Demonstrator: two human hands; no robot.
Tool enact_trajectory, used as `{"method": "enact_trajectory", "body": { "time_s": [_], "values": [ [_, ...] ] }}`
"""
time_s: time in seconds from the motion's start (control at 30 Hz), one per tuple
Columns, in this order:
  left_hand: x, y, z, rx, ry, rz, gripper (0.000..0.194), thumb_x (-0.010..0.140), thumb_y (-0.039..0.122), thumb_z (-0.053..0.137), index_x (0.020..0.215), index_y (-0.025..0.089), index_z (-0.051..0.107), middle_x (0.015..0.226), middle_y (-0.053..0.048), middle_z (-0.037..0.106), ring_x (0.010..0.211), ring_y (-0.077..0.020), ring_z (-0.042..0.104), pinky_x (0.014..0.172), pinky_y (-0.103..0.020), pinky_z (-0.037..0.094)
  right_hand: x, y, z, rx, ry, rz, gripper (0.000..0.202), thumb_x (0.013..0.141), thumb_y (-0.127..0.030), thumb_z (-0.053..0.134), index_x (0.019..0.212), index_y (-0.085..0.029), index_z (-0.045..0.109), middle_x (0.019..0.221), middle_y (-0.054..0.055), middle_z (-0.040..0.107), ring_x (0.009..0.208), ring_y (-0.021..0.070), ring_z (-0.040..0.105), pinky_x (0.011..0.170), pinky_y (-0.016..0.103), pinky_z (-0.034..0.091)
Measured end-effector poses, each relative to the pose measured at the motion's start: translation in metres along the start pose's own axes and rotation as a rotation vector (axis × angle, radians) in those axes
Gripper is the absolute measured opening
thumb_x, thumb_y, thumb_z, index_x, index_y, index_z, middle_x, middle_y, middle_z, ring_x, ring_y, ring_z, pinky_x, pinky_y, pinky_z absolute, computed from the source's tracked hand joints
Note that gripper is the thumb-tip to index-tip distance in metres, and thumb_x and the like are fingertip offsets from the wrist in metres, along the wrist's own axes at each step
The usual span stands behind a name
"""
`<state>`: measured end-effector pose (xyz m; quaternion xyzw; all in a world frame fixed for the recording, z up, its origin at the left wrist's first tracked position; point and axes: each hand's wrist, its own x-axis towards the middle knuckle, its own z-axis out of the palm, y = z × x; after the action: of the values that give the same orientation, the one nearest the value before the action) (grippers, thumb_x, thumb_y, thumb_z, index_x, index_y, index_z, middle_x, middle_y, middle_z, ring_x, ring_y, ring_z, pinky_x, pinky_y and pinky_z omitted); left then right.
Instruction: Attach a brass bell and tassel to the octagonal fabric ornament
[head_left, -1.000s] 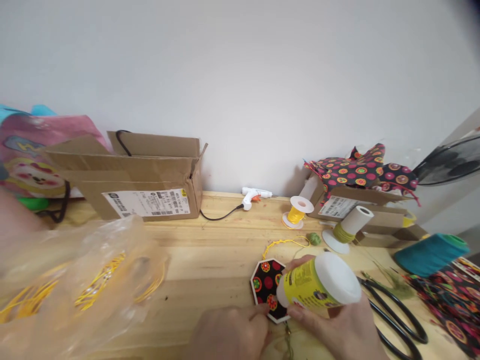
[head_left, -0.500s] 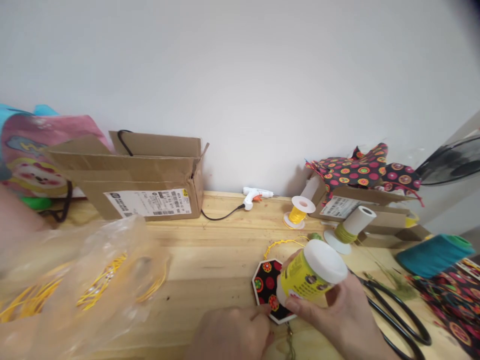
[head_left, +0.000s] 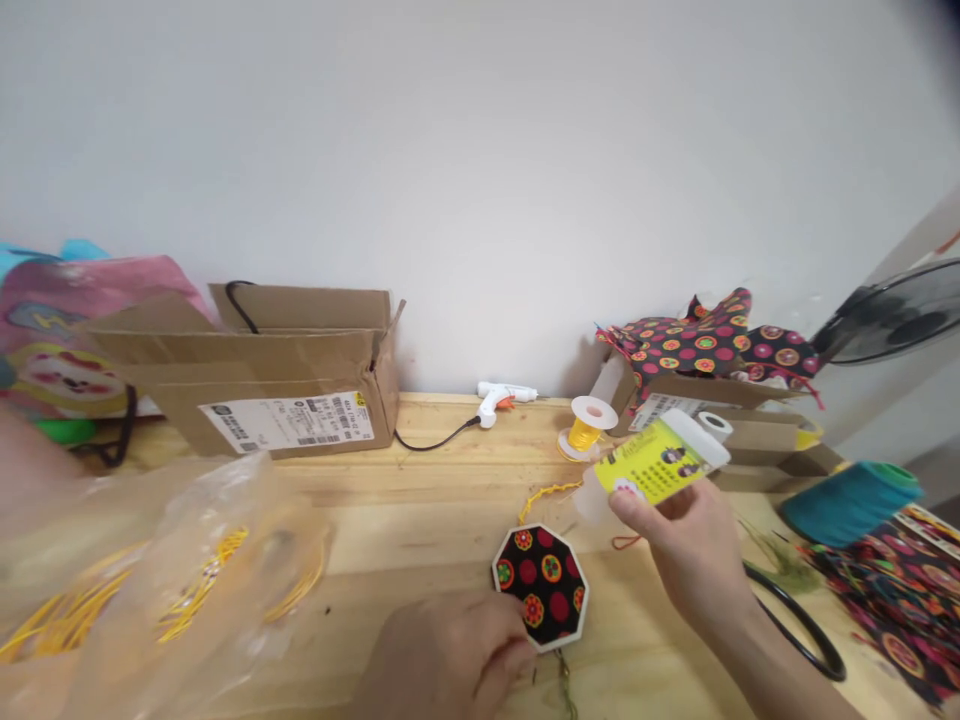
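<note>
My right hand is wrapped round a white plastic bottle with a yellow label, tilted above the table. Below and to the left, an octagonal pendant lies flat, with flowered black fabric inside a pale rim. A knotted yellow cord runs from its top and an olive-green cord from its bottom. My left hand rests on the table with curled fingers, its thumb and forefinger closed at the pendant's lower left edge.
At left are a clear bag with yellow cords and a cardboard box. Behind stand a glue gun and a yellow cord spool. On the right lie black-handled scissors, a teal thread cone and fabric pieces.
My right hand has lifted the bottle up and to the right, off the pendant, which shows fully now. My left hand stays at the pendant's lower left edge.
</note>
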<state>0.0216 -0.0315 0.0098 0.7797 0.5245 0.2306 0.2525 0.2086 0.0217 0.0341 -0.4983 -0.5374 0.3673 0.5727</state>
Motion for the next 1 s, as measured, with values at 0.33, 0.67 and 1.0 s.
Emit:
{"method": "enact_trajectory", "body": {
  "time_s": [0.33, 0.67, 1.0],
  "values": [
    [0.028, -0.013, -0.008, -0.033, 0.093, -0.087, 0.019, 0.076, 0.025, 0.049, 0.077, 0.029, 0.068, 0.101, 0.001, 0.061, 0.092, -0.016, 0.055, 0.083, -0.03, 0.042, -0.006, 0.016, 0.005, 0.262, -0.105, 0.097, 0.03, 0.052, -0.026, 0.073, 0.076, -0.017, 0.057, 0.08, 0.006, 0.068, 0.073, 0.0217, 0.063, 0.062, 0.028, 0.051],
    [0.027, -0.019, -0.003, 0.081, 0.05, 0.032, 0.02, 0.078, 0.026, 0.049, 0.085, 0.029, 0.067, 0.104, -0.001, 0.061, 0.096, -0.0168, 0.055, 0.083, -0.029, 0.045, -0.004, 0.013, -0.006, 0.372, -0.041, 0.133, 0.037, 0.054, -0.026, 0.073, 0.083, -0.018, 0.052, 0.079, 0.003, 0.067, 0.073, 0.0192, 0.062, 0.063, 0.027, 0.051],
    [0.019, -0.024, -0.012, 0.036, 0.003, 0.053, 0.024, 0.082, 0.028, 0.043, 0.1, 0.031, 0.059, 0.107, 0.002, 0.06, 0.098, -0.0137, 0.054, 0.086, -0.024, 0.044, -0.006, 0.01, -0.005, 0.433, -0.081, 0.136, 0.036, 0.052, -0.024, 0.074, 0.082, -0.018, 0.054, 0.087, 0.002, 0.066, 0.081, 0.0179, 0.061, 0.068, 0.026, 0.05]
  ]
}}
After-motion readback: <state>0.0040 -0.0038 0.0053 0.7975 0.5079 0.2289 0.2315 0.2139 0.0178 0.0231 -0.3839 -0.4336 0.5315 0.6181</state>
